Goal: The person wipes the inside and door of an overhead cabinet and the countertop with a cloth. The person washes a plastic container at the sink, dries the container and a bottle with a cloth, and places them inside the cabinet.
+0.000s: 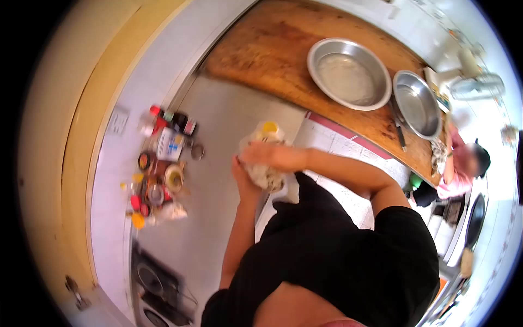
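Observation:
Over the counter's front edge, a soft whitish bundle (267,177) with dark marks is between my two hands. It looks like cloth or a thin bag; I cannot tell which. My left hand (242,166) grips its left side, its fingers mostly hidden. Across the top lies my right hand (269,155), fingers together and pressed on the bundle, slightly blurred. Just beyond my right hand is a round yellow thing (269,128) with a pale rim, perhaps a lid or small cup. A pale flap (291,188) hangs beside the bundle, near my black shirt.
Bottles and jars (163,163) crowd the wall side of the grey counter (215,125). A cooktop (155,275) is lower left. On the wooden board (256,49) stand a large metal basin (348,73), a smaller basin (417,103) and a knife (400,133). Another person (460,169) is at right.

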`<control>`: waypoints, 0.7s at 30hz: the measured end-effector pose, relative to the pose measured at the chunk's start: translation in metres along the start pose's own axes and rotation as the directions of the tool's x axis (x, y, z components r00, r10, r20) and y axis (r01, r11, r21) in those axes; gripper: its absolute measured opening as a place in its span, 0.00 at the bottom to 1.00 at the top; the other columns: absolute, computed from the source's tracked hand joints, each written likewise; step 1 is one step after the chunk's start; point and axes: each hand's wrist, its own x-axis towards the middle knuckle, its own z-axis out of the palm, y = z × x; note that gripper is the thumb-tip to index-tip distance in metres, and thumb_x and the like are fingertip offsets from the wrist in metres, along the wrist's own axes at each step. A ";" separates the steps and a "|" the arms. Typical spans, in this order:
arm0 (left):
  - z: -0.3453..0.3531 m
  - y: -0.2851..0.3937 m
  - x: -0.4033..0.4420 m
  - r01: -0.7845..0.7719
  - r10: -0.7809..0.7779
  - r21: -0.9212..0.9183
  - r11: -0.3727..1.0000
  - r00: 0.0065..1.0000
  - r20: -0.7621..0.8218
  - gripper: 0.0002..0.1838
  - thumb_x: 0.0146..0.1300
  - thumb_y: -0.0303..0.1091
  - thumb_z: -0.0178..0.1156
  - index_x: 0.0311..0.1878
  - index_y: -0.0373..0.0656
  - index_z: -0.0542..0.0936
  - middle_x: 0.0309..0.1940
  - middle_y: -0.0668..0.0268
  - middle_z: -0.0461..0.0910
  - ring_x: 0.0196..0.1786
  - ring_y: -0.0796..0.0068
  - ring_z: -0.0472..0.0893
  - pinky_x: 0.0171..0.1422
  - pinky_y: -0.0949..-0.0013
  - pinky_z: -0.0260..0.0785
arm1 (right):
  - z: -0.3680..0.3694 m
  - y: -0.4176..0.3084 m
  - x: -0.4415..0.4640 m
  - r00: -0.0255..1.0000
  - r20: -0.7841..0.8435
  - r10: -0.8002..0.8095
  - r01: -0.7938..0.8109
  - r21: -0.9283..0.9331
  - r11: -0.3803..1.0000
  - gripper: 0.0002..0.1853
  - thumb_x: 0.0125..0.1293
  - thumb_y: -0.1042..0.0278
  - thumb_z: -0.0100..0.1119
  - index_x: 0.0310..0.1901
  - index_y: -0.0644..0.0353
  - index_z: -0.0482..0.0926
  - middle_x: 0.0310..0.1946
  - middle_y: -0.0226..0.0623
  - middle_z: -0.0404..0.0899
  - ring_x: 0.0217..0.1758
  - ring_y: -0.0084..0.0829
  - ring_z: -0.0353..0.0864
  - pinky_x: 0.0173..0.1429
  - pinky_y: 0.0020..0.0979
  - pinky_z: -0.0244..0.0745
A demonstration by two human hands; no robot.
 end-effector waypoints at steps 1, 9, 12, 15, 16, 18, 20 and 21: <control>-0.002 0.009 0.005 0.134 -0.136 -0.274 0.952 0.991 0.011 0.47 0.45 0.41 0.72 0.64 0.32 0.56 0.55 0.50 0.67 0.60 0.52 0.66 0.67 0.56 0.55 | -0.015 -0.007 0.002 0.994 -0.101 0.034 -0.007 0.256 0.967 0.26 0.62 0.72 0.51 0.63 0.63 0.64 0.60 0.48 0.68 0.66 0.43 0.65 0.70 0.41 0.57; -0.011 0.034 0.009 0.383 -0.385 0.043 0.923 0.922 0.043 0.56 0.43 0.45 0.74 0.67 0.30 0.49 0.58 0.45 0.60 0.63 0.48 0.61 0.67 0.56 0.55 | -0.075 -0.002 -0.089 0.649 -0.443 0.619 -0.340 0.559 0.756 0.18 0.68 0.65 0.49 0.57 0.63 0.68 0.52 0.39 0.73 0.54 0.31 0.74 0.58 0.31 0.70; -0.020 0.040 0.014 0.367 -0.364 -0.006 0.930 0.925 0.105 0.53 0.44 0.44 0.73 0.67 0.33 0.51 0.58 0.45 0.60 0.63 0.48 0.61 0.67 0.56 0.56 | -0.047 0.016 -0.114 0.636 -0.333 0.696 -0.487 0.527 0.697 0.17 0.66 0.70 0.50 0.56 0.62 0.70 0.52 0.37 0.73 0.54 0.30 0.73 0.60 0.33 0.68; -0.028 0.039 0.017 0.214 -0.215 0.017 0.977 0.969 0.120 0.45 0.48 0.40 0.70 0.64 0.35 0.56 0.58 0.47 0.61 0.62 0.51 0.62 0.66 0.57 0.57 | -0.026 0.011 -0.093 0.629 -0.204 0.750 -0.703 0.263 0.661 0.15 0.59 0.71 0.55 0.49 0.62 0.74 0.31 0.42 0.80 0.37 0.31 0.81 0.41 0.35 0.74; -0.027 0.034 0.017 0.127 -0.132 0.043 0.991 0.983 0.125 0.41 0.49 0.39 0.69 0.63 0.35 0.59 0.58 0.48 0.62 0.62 0.53 0.63 0.65 0.58 0.58 | -0.017 0.011 -0.081 0.557 -0.242 0.795 -0.770 0.208 0.603 0.17 0.57 0.70 0.57 0.48 0.63 0.74 0.31 0.46 0.79 0.36 0.37 0.80 0.39 0.36 0.73; -0.026 0.023 0.017 0.063 -0.063 0.004 0.998 0.989 0.132 0.34 0.51 0.36 0.66 0.59 0.35 0.63 0.57 0.50 0.64 0.61 0.56 0.65 0.64 0.59 0.59 | -0.007 0.006 -0.057 0.412 -0.276 0.868 -0.840 0.254 0.479 0.19 0.55 0.69 0.58 0.49 0.65 0.73 0.31 0.50 0.78 0.36 0.44 0.80 0.37 0.38 0.73; -0.024 0.016 0.018 0.114 -0.097 -0.127 0.985 0.986 0.134 0.27 0.54 0.33 0.63 0.55 0.35 0.67 0.57 0.52 0.65 0.59 0.57 0.67 0.63 0.61 0.61 | -0.011 -0.009 -0.034 0.270 -0.236 0.934 -0.828 0.438 0.350 0.21 0.55 0.68 0.59 0.51 0.64 0.71 0.32 0.51 0.79 0.36 0.47 0.80 0.38 0.39 0.74; -0.025 0.017 0.018 0.096 -0.085 -0.082 0.992 0.987 0.135 0.26 0.54 0.33 0.63 0.54 0.35 0.67 0.56 0.52 0.66 0.58 0.57 0.68 0.62 0.61 0.62 | -0.006 -0.010 -0.030 0.294 -0.374 0.880 -0.796 0.413 0.442 0.23 0.55 0.68 0.59 0.52 0.64 0.70 0.33 0.52 0.78 0.36 0.48 0.79 0.38 0.39 0.74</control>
